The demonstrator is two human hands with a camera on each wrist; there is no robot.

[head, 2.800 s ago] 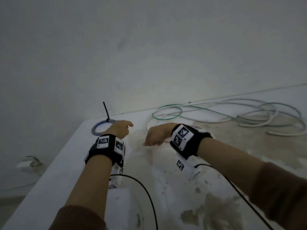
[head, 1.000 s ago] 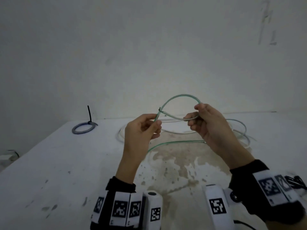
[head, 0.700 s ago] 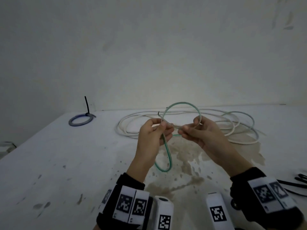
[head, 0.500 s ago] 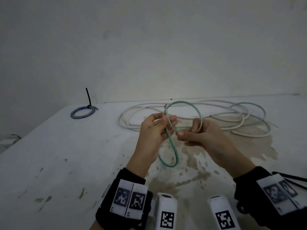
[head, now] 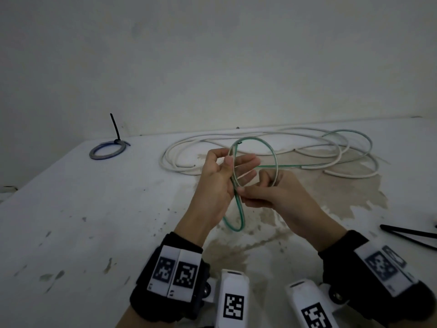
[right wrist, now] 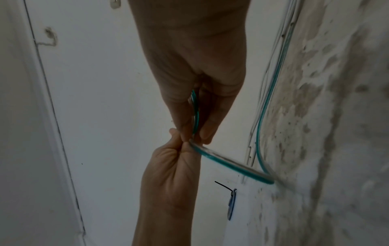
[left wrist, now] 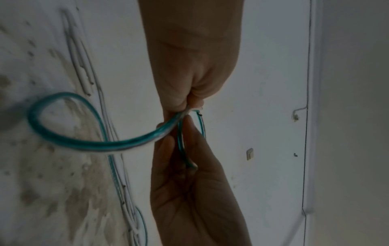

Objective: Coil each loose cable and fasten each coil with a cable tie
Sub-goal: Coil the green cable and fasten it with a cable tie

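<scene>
**Two loops in, both hands busy**

Left hand (head: 218, 176) pinches the green cable (head: 252, 139) where its turns cross, so the coil won't spring apart. Right hand (head: 272, 192) has a narrow grip on the next turn, feeding it in above the worktop (head: 94, 209). No readable writing, just square markers on my wristbands.

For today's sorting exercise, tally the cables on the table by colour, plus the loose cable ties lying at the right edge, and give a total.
Green cable, being coiled by the left hand and right hand: 1
White cable, loose: 1
Blue cable, coiled and tied: 1
Loose black cable ties: at least 2, partly cut off at the frame edge
Total: at least 5
</scene>
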